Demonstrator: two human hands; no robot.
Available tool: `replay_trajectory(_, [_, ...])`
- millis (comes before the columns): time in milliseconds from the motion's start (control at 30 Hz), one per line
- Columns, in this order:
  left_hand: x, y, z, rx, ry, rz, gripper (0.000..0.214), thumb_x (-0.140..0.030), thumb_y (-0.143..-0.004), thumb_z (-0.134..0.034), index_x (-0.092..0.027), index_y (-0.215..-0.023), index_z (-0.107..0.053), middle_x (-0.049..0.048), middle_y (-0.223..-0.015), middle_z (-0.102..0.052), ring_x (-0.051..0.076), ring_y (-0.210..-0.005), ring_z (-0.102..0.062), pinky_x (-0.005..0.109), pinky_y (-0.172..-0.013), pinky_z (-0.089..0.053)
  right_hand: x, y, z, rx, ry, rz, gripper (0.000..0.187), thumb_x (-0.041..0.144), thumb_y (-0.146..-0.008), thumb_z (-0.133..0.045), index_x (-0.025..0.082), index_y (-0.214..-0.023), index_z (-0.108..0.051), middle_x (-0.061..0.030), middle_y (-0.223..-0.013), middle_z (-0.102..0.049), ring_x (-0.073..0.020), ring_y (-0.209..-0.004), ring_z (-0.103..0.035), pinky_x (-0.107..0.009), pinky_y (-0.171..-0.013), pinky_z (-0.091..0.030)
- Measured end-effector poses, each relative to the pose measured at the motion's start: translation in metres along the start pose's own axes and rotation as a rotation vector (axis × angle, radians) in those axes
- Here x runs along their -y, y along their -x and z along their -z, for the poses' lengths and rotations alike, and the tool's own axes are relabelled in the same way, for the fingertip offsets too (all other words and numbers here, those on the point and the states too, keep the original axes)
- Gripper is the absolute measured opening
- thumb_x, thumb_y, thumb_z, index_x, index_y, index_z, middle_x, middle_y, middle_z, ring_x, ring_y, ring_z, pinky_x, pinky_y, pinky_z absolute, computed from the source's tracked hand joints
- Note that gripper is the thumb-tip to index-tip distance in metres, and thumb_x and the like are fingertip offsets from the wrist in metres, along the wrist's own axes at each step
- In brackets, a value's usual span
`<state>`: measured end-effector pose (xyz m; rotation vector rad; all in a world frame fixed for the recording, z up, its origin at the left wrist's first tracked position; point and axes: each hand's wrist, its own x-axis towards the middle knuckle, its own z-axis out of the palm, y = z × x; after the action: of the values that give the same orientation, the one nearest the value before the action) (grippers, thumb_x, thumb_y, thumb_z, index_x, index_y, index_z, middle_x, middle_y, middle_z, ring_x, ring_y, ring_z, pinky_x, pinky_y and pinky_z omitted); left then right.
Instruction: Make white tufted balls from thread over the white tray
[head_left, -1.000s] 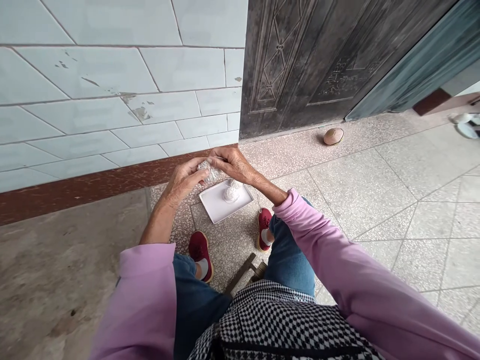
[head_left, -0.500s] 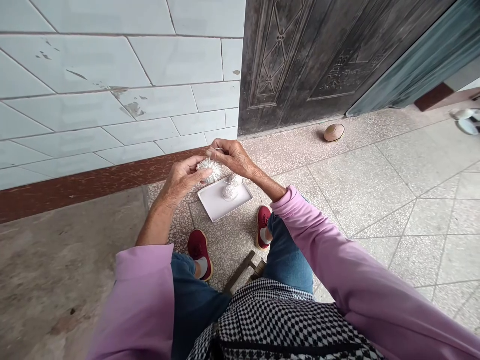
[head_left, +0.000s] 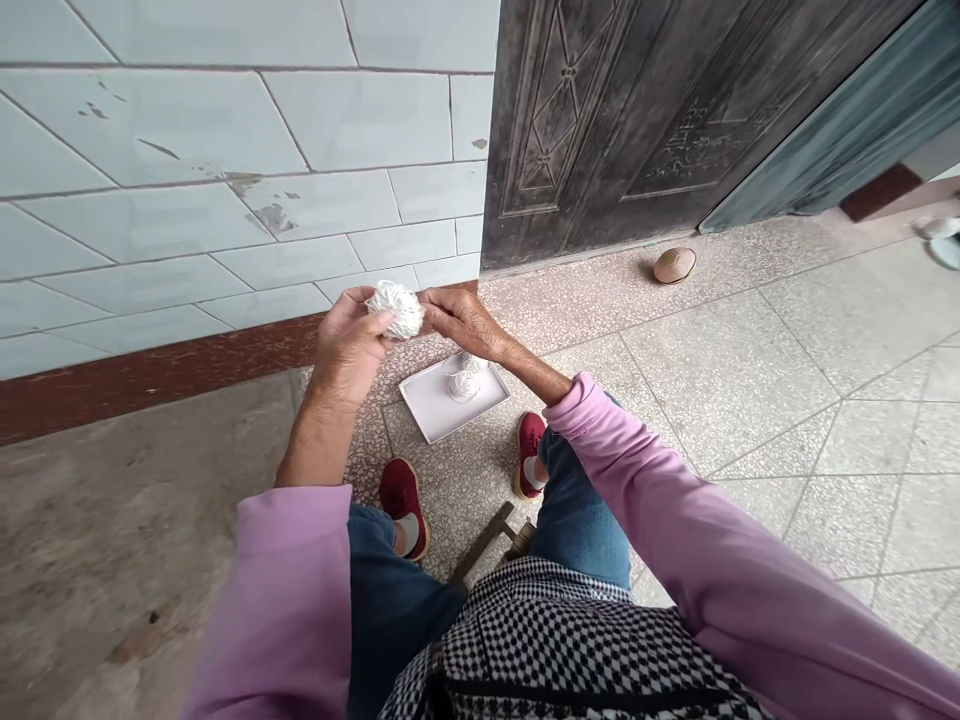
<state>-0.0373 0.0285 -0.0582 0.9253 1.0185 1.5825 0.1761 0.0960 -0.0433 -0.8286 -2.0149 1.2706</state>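
Thread ball [head_left: 396,306] held in left grip [head_left: 346,345], curled round it; right grip [head_left: 461,318] pinching ball's edge; both above tray [head_left: 429,410] with spool [head_left: 463,385] on floor [head_left: 750,400].

Ball [head_left: 396,308]: in left hand [head_left: 346,348], right hand [head_left: 463,320] at its right side.
Tray [head_left: 429,410]: on floor, below the hands, before the shoes [head_left: 401,497].
Spool [head_left: 463,385]: on tray.
Wall [head_left: 225,200]: behind tray, left of door [head_left: 637,110].
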Motion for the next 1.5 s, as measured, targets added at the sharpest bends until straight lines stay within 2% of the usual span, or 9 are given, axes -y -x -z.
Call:
replay_trajectory(167, [0.003,-0.006,0.002,-0.096,-0.032,-0.047,0.058,-0.055,-0.071,-0.114,-0.028,-0.111,-0.081,0.0068,-0.107,-0.086,0.027,-0.098,-0.085,0.036,-0.080,-0.072,0.006,0.005,-0.011,0.066,0.082,-0.018,0.038,0.036,-0.125,-0.074,0.028,-0.089,-0.066,-0.0040,-0.085,-0.066,-0.0278,-0.092,-0.067,-0.041,-0.091,-0.053])
replay_trajectory(333, [0.002,-0.008,0.008,-0.219,-0.313,-0.065,0.062,-0.051,-0.057,-0.117,-0.026,-0.103,-0.084,0.0049,-0.100,-0.088,0.025,-0.092,-0.080,0.035,-0.080,-0.066,0.027,0.013,-0.007,0.143,0.085,-0.025,0.046,0.050,-0.124,-0.086,0.027,-0.089,-0.068,-0.0012,-0.082,-0.064,-0.0247,-0.088,-0.060,-0.037,-0.085,-0.050])
replay_trajectory(533, [-0.013,0.011,0.005,0.104,-0.589,0.078,0.052,-0.044,-0.067,-0.111,-0.023,-0.112,-0.095,0.0059,-0.097,-0.088,0.033,-0.092,-0.083,0.044,-0.087,-0.070,0.016,0.008,0.014,0.059,-0.089,0.109,0.056,0.062,-0.128,-0.086,0.023,-0.093,-0.067,0.0009,-0.083,-0.061,-0.0176,-0.081,-0.053,-0.031,-0.076,-0.046])
replay_trajectory(633, [-0.024,0.020,-0.002,0.247,-0.493,0.126,0.055,-0.048,-0.071,-0.112,-0.022,-0.117,-0.097,0.0107,-0.108,-0.093,0.035,-0.098,-0.087,0.047,-0.094,-0.072,-0.003,0.002,0.017,0.048,-0.176,0.145,0.062,0.068,-0.130,-0.082,0.023,-0.093,-0.061,0.0027,-0.082,-0.057,-0.0149,-0.078,-0.048,-0.028,-0.072,-0.044])
replay_trajectory(733, [-0.029,0.022,-0.008,0.283,-0.354,0.125,0.056,-0.049,-0.070,-0.114,-0.021,-0.115,-0.096,0.0133,-0.112,-0.094,0.034,-0.100,-0.087,0.046,-0.095,-0.074,-0.014,0.000,0.015,0.029,-0.199,0.136,0.064,0.069,-0.131,-0.081,0.023,-0.092,-0.059,0.0039,-0.080,-0.054,-0.0138,-0.077,-0.047,-0.026,-0.070,-0.041])
replay_trajectory(967, [-0.016,0.015,-0.008,0.168,-0.089,0.049,0.061,-0.043,-0.068,-0.119,-0.027,-0.119,-0.089,0.0073,-0.107,-0.086,0.027,-0.097,-0.081,0.038,-0.086,-0.072,-0.016,-0.001,0.001,0.085,-0.140,0.021,0.051,0.043,-0.137,-0.070,0.022,-0.091,-0.062,0.0037,-0.084,-0.055,-0.0146,-0.079,-0.046,-0.029,-0.076,-0.041])
replay_trajectory(1200, [0.004,-0.009,0.003,-0.032,-0.017,-0.053,0.068,-0.056,-0.072,-0.119,-0.029,-0.117,-0.077,0.0082,-0.118,-0.084,0.032,-0.120,-0.081,0.042,-0.097,-0.070,0.004,0.006,-0.009,0.151,0.052,-0.041,0.038,0.027,-0.129,-0.076,0.024,-0.092,-0.069,-0.0008,-0.085,-0.064,-0.0232,-0.087,-0.059,-0.036,-0.089,-0.049])
replay_trajectory(1400, [0.007,-0.014,0.002,-0.226,-0.155,-0.095,0.080,-0.044,-0.051,-0.122,-0.026,-0.111,-0.072,0.0014,-0.105,-0.085,0.022,-0.098,-0.072,0.036,-0.088,-0.060,0.027,0.022,-0.013,0.250,0.129,0.006,0.042,0.028,-0.124,-0.084,0.027,-0.088,-0.063,-0.0017,-0.087,-0.069,-0.0253,-0.087,-0.063,-0.039,-0.090,-0.051])
replay_trajectory(1500, [0.000,-0.003,-0.004,-0.148,-0.258,-0.064,0.071,-0.046,-0.056,-0.119,-0.026,-0.107,-0.074,0.0014,-0.103,-0.085,0.022,-0.097,-0.074,0.037,-0.087,-0.062,0.027,0.020,-0.001,0.168,0.068,0.067,0.040,0.039,-0.131,-0.078,0.024,-0.095,-0.068,-0.0007,-0.089,-0.068,-0.0229,-0.088,-0.062,-0.036,-0.088,-0.050])
